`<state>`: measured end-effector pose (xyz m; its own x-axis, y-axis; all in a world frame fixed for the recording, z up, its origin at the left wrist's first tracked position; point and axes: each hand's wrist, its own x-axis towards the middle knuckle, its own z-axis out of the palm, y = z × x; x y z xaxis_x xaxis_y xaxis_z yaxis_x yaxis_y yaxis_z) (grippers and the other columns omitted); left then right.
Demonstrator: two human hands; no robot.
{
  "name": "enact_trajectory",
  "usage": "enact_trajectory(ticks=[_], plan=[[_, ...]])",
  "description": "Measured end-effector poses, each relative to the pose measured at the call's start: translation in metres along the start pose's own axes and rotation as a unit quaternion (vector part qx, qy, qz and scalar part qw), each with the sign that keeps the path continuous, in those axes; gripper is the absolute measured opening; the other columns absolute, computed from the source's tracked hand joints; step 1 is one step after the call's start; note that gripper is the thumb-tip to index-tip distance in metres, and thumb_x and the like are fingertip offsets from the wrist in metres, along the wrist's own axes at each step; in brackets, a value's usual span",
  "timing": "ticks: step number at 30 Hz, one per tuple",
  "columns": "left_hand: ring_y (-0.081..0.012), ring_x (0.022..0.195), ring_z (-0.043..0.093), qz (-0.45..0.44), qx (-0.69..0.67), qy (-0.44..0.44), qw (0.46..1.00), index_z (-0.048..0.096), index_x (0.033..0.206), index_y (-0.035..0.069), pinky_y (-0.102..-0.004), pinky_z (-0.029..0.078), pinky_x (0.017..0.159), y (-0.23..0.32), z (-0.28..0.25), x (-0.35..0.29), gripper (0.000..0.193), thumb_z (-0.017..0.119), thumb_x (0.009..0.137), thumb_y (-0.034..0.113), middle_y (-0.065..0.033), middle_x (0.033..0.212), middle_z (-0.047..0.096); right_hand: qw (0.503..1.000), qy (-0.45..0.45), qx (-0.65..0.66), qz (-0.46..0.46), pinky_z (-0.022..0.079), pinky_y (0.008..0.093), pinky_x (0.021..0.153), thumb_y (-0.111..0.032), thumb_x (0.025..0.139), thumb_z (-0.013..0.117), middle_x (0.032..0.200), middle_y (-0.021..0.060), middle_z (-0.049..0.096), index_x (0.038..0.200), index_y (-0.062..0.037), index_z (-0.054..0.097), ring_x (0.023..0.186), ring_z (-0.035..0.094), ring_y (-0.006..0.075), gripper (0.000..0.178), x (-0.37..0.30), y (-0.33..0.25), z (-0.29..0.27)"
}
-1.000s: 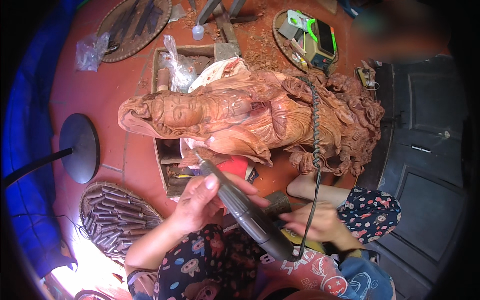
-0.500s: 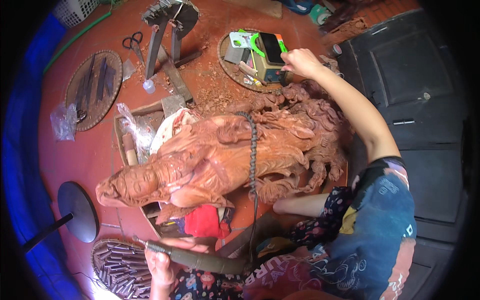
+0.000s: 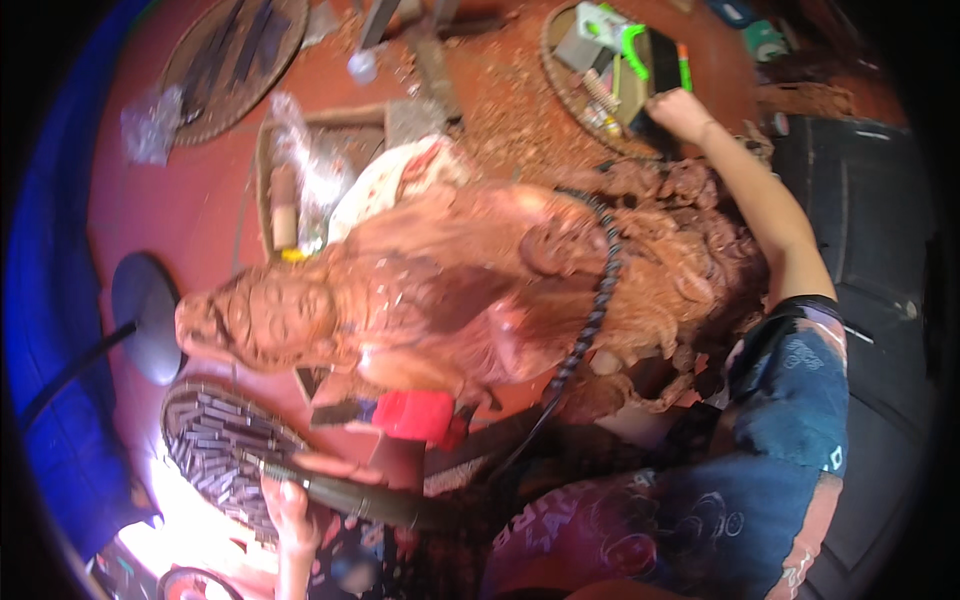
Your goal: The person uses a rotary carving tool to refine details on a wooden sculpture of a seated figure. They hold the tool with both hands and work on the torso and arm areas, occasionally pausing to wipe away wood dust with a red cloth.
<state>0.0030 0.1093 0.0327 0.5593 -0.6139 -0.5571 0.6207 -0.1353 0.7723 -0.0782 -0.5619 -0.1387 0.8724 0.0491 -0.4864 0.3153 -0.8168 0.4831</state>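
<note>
My left hand holds a dark rotary carving handpiece with a thin metal tip, its fingers partly behind the tool. My right arm reaches across to the far right, where my right hand is closed at the edge of a box-shaped device beside a dark phone. What those fingers grip is hidden. Between my hands lies a large reddish wooden statue, face up, its carved head to the left. A black braided cord crosses over the statue and runs down toward my lap.
A round basket of small metal bits stands at lower left, near a round black lamp base. A woven tray holds the devices. Another tray carries dark flat tools. An open box and a red cloth lie by the statue.
The whole view has shifted, bringing the statue nearer and the far stand mostly out of frame. My left hand still holds the handpiece, and my right hand stays by the device.
</note>
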Motion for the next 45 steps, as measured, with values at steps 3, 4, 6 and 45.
enact_trajectory(ticks=[3, 4, 6, 45], plan=[[-0.0354, 0.085, 0.069, -0.002, -0.013, -0.023, 1.0, 0.056, 0.102, -0.012, -0.0435, 0.057, 0.076, 0.002, 0.007, 0.012, 0.066, 0.047, 0.095, 0.053, -0.0313, 0.092, 0.066, 1.0, -0.008, -0.015, 0.022, 0.053, 0.0361, 0.063, -0.006, 0.079, 0.057, 0.079, 0.0109, 0.067, 0.087, -0.0032, 0.06, 0.074, 0.068, 0.0254, 0.01, -0.014, 0.003, -0.006], [-0.0358, 0.085, 0.069, -0.007, -0.011, -0.025, 1.0, 0.056, 0.103, -0.013, -0.0439, 0.057, 0.078, 0.006, 0.01, 0.012, 0.066, 0.048, 0.094, 0.052, -0.0312, 0.092, 0.066, 1.0, 0.011, -0.014, 0.021, 0.053, 0.0363, 0.062, -0.006, 0.078, 0.057, 0.077, 0.0109, 0.067, 0.086, -0.0034, 0.06, 0.073, 0.068, 0.0257, 0.008, -0.009, -0.002, -0.004], [-0.0357, 0.086, 0.069, 0.007, -0.021, -0.032, 0.999, 0.057, 0.105, -0.013, -0.0436, 0.056, 0.079, 0.001, 0.01, 0.011, 0.064, 0.048, 0.095, 0.05, -0.0308, 0.092, 0.066, 0.999, 0.036, -0.021, 0.024, 0.052, 0.0367, 0.061, -0.006, 0.078, 0.057, 0.074, 0.0107, 0.066, 0.083, -0.0038, 0.06, 0.07, 0.068, 0.026, 0.006, -0.004, -0.002, -0.003], [-0.0186, 0.096, 0.066, -0.031, -0.125, -0.357, 0.925, 0.059, 0.115, -0.005, -0.0282, 0.051, 0.086, -0.014, 0.036, 0.043, 0.051, 0.039, 0.102, 0.039, -0.0153, 0.107, 0.067, 0.638, 0.407, 0.653, 0.025, 0.046, 0.0484, 0.093, -0.044, 0.063, 0.084, 0.129, 0.0309, 0.045, 0.149, -0.0069, 0.01, 0.113, 0.053, 0.041, 0.119, -0.121, -0.355, -0.349]])
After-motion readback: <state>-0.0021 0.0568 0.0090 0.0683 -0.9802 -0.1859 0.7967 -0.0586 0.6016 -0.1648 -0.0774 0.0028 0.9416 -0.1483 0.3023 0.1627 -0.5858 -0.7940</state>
